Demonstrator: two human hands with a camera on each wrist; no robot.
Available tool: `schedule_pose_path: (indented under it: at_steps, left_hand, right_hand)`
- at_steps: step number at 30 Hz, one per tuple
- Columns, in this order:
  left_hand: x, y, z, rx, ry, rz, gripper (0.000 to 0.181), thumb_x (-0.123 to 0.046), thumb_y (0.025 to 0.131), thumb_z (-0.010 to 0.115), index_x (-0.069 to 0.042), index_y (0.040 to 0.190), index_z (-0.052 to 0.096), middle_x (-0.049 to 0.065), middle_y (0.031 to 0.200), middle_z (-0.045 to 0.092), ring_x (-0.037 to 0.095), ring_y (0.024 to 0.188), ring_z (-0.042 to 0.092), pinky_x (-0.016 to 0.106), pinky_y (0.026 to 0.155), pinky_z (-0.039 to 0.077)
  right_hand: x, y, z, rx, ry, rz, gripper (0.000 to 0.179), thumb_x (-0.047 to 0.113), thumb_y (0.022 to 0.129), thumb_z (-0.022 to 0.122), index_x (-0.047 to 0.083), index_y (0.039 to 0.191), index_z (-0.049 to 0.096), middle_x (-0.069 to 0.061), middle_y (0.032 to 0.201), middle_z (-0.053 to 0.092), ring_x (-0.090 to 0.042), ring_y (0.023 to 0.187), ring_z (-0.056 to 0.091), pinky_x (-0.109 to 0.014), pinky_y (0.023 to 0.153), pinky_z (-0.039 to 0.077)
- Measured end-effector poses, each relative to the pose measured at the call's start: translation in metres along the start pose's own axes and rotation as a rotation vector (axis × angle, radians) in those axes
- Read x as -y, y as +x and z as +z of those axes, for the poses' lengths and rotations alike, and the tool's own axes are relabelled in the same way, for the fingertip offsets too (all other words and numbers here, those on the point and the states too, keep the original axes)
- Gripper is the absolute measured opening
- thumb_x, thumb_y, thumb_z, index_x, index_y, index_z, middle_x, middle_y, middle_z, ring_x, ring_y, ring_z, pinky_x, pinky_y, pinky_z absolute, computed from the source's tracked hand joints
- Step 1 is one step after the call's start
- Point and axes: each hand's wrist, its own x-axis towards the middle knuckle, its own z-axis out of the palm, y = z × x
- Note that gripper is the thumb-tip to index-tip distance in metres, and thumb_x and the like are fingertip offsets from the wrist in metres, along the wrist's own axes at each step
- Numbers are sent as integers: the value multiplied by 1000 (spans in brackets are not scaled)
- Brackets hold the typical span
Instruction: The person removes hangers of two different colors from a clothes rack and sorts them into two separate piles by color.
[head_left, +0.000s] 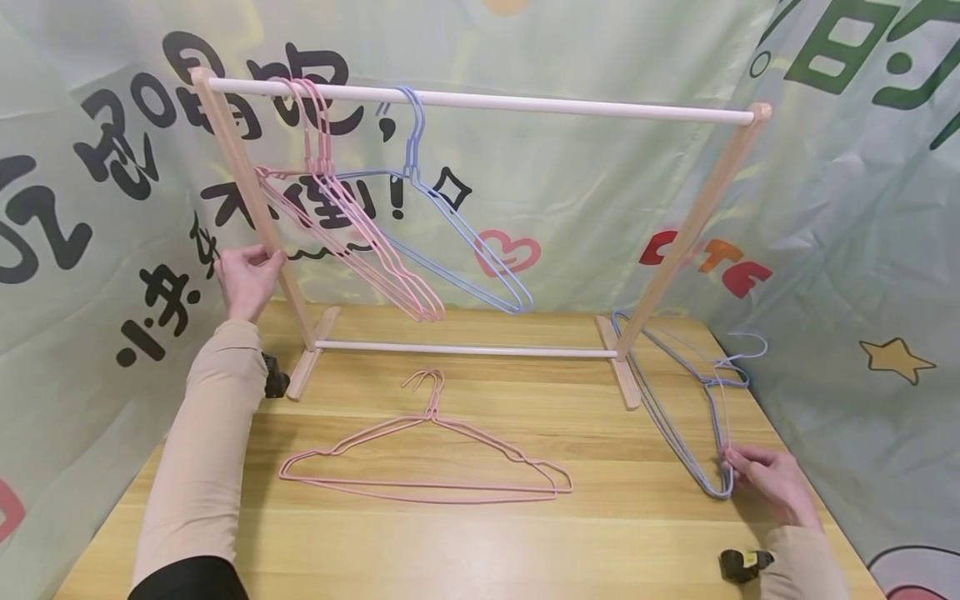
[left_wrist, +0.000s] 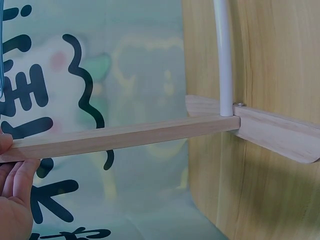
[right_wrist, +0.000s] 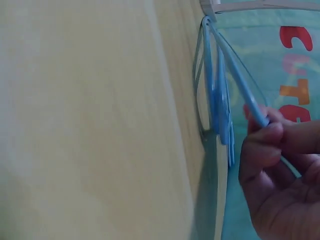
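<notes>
"The left hand (head_left: 247, 279) is pinching the rack's (head_left: 487, 100) wooden post (head_left: 244, 183), probably to steady it."
"And the right hand (head_left: 772, 483)?"
"It's gripping a blue hanger (right_wrist: 242, 90) at the desk's (head_left: 465, 550) right side, presumably separating it from the other hangers (right_wrist: 220, 110)."
"How many are lying there?"
"Can't tell; they're overlapping. The left wrist view is cutting off its hand, too."

We see an upright rack of pale wooden posts and round white bars (head_left: 495, 101) on the far side. Thin, three-cornered blue hangers (right_wrist: 220, 117) lie together on the right, and one (right_wrist: 240, 80) tips up.
</notes>
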Motion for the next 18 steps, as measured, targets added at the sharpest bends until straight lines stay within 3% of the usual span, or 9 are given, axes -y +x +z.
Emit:
schedule_pose_path:
  at_steps: [2, 5, 8, 11, 13, 15, 18]
  left_hand:
    - [0, 0, 0, -5, 1, 2, 40, -29, 94, 66, -4, 125, 69, 22, 122, 68, 28, 127, 57, 39, 112, 36]
    - [0, 0, 0, -7, 1, 5, 40, -29, 94, 66, -4, 124, 69, 22, 122, 68, 27, 128, 56, 39, 112, 35]
    - [0, 1, 1, -8, 1, 10, 40, -29, 94, 66, -4, 124, 69, 23, 122, 68, 27, 128, 55, 39, 112, 35]
    - [-1, 0, 1, -9, -1, 11, 40, -30, 94, 66, -4, 124, 70, 22, 122, 68, 27, 129, 55, 39, 113, 34]
    - [0, 0, 1, -12, -5, 16, 40, -29, 94, 67, -4, 123, 70, 22, 121, 68, 27, 130, 54, 39, 114, 32]
    - [0, 1, 1, -17, -8, 20, 39, -29, 93, 68, -4, 123, 70, 22, 120, 68, 27, 131, 54, 39, 115, 30]
    - [2, 2, 1, -21, -12, 24, 38, -28, 92, 69, -4, 122, 71, 21, 118, 67, 27, 132, 51, 39, 118, 26]
  right_hand:
    - [3, 2, -1, -45, -144, 5, 20, 15, 100, 60, 11, 95, 79, 21, 74, 73, 6, 69, 63, -16, 66, 52]
    - [7, 3, -2, -107, -353, 3, 36, 21, 97, 64, -10, 112, 71, 11, 76, 76, 6, 67, 60, -16, 65, 47]
    - [13, 4, 0, -161, -469, -1, 48, 27, 96, 65, -12, 123, 64, -10, 88, 80, 0, 70, 61, -20, 69, 44]
    - [23, 5, 6, -178, -518, -48, 49, 31, 97, 63, -10, 124, 63, -26, 109, 75, -8, 81, 64, -25, 73, 44]
    - [34, 6, 13, -134, -511, -90, 50, 32, 100, 60, -10, 127, 62, -30, 117, 71, -9, 85, 64, -26, 73, 45]
    - [47, 9, 24, -76, -464, -162, 49, 30, 101, 58, -11, 128, 61, -27, 108, 72, -9, 82, 63, -25, 68, 47]
    - [72, 16, 45, 37, -372, -274, 48, 28, 103, 57, -12, 130, 59, -5, 85, 72, -6, 70, 60, -24, 63, 46]
